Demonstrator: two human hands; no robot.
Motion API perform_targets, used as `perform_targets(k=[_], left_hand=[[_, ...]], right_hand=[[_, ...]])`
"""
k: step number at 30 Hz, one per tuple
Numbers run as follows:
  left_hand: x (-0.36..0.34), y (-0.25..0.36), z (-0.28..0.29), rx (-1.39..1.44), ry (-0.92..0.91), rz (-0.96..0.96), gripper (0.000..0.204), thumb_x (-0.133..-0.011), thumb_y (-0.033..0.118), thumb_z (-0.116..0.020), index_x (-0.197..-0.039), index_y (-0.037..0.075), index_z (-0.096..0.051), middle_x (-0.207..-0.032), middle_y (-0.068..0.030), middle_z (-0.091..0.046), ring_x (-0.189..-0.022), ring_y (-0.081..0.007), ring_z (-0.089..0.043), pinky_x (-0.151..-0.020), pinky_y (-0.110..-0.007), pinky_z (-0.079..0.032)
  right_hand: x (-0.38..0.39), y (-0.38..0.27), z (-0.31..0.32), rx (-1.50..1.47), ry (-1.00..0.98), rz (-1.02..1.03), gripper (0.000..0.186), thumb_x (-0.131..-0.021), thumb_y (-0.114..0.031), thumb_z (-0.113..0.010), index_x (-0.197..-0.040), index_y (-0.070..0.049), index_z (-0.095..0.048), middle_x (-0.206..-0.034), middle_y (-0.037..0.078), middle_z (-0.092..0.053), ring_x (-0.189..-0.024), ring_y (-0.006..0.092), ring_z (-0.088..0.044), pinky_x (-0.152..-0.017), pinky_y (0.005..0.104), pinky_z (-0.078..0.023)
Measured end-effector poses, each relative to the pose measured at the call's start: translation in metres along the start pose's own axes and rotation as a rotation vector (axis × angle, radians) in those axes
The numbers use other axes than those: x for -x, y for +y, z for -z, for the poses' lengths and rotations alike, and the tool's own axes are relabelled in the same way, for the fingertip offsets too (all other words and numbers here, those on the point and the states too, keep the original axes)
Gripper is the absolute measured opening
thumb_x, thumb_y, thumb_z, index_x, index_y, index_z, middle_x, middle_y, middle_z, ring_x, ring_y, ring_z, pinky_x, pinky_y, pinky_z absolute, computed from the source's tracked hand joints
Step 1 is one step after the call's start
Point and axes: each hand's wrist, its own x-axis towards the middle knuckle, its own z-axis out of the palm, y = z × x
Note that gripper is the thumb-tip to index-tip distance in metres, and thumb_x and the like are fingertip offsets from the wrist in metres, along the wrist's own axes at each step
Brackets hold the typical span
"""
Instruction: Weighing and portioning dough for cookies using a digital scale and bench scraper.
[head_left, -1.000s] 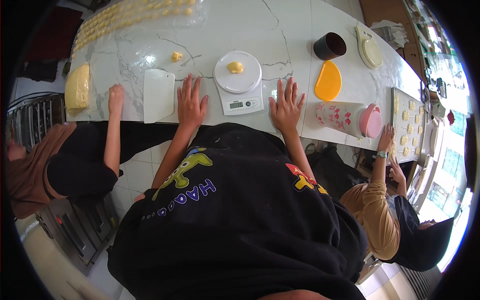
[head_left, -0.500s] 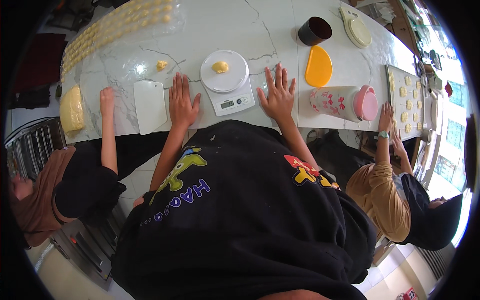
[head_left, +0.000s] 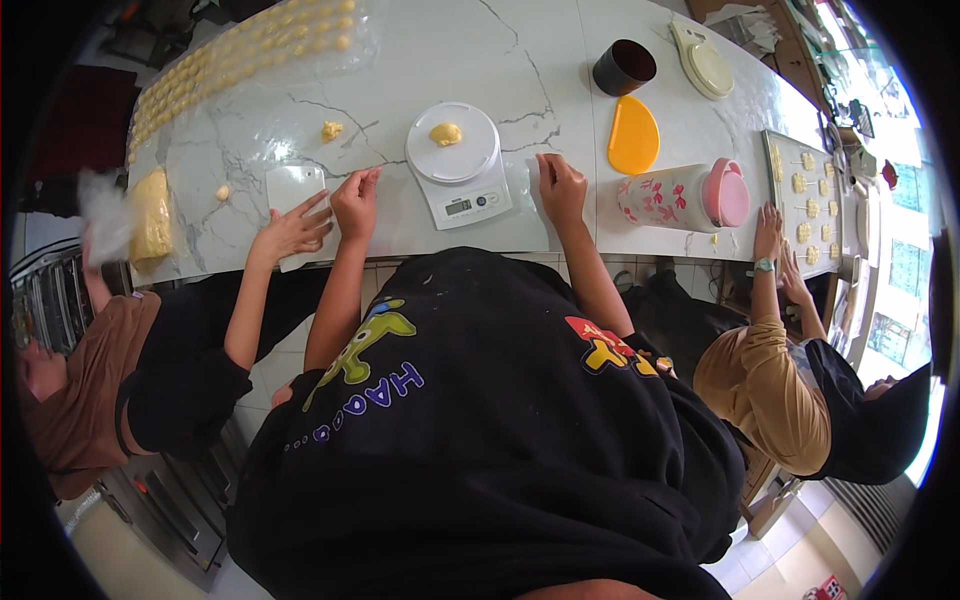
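My left hand [head_left: 355,205] is closed, fingers curled, on the table just left of a white digital kitchen scale [head_left: 468,200]. On the scale's round plate lies a small lump of yellow dough [head_left: 446,134]. To the scale's right, my right hand [head_left: 563,190] is likewise closed in a loose fist; nothing shows in either hand. A white dough scraper [head_left: 295,183] lies left of my left hand, partly covered by a co-worker's spread hand [head_left: 290,232]. Beyond it sits a dough crumb [head_left: 332,130].
At left are a big dough block [head_left: 151,215], a small dough ball [head_left: 222,193] and a sheet of dough balls [head_left: 245,60]. At right stand a dark cup [head_left: 625,68], an orange scraper [head_left: 634,135], a lying pink-lidded bottle [head_left: 680,198] and a tray [head_left: 772,165] near another person.
Both my hands have gone from flat and spread to closed. The left co-worker's hand has moved right toward my left hand, leaving a dough ball; clear plastic now shows beside the dough block.
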Motion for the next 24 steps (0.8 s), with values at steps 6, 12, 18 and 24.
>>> perform_targets(k=[6, 12, 18, 24], left_hand=[[-0.001, -0.01, 0.002, -0.076, -0.01, -0.13, 0.037, -0.092, 0.025, -0.054, -0.064, 0.002, -0.047, -0.051, -0.0103, -0.044, -0.044, -0.0268, -0.044, -0.044, -0.036, -0.034], [-0.008, -0.001, 0.003, -0.119, -0.105, -0.21, 0.036, -0.087, 0.039, -0.052, -0.071, 0.006, -0.052, -0.06, -0.0079, -0.048, -0.054, -0.0281, -0.049, -0.052, -0.037, -0.038], [-0.017, 0.01, 0.006, -0.339, -0.246, -0.327, 0.043, -0.086, 0.041, -0.048, -0.116, 0.011, -0.056, -0.117, -0.0112, -0.05, -0.111, -0.0288, -0.046, -0.094, -0.047, -0.033], [-0.02, 0.0, -0.011, -0.596, -0.221, -0.294, 0.056, -0.087, 0.037, -0.049, -0.137, 0.013, -0.039, -0.145, -0.0162, -0.028, -0.133, -0.0336, -0.028, -0.105, -0.055, -0.021]], right_hand=[[-0.007, -0.001, -0.005, 0.205, 0.005, 0.116, 0.03, -0.086, -0.023, -0.061, -0.064, -0.008, -0.047, -0.052, 0.009, -0.051, -0.045, 0.0289, -0.052, -0.042, 0.0375, -0.038], [-0.017, -0.008, -0.006, 0.251, -0.159, 0.077, 0.026, -0.084, -0.025, -0.063, -0.068, -0.009, -0.049, -0.059, 0.007, -0.055, -0.054, 0.0273, -0.056, -0.047, 0.0379, -0.039], [-0.023, -0.015, -0.008, 0.358, -0.134, 0.23, 0.039, -0.083, -0.031, -0.059, -0.119, -0.015, -0.056, -0.133, 0.016, -0.044, -0.122, 0.0351, -0.041, -0.098, 0.0512, -0.03], [-0.029, -0.015, -0.02, 0.488, -0.263, 0.001, 0.056, -0.087, -0.037, -0.05, -0.14, -0.021, -0.037, -0.149, 0.02, -0.02, -0.137, 0.0379, -0.019, -0.11, 0.0557, -0.01]])
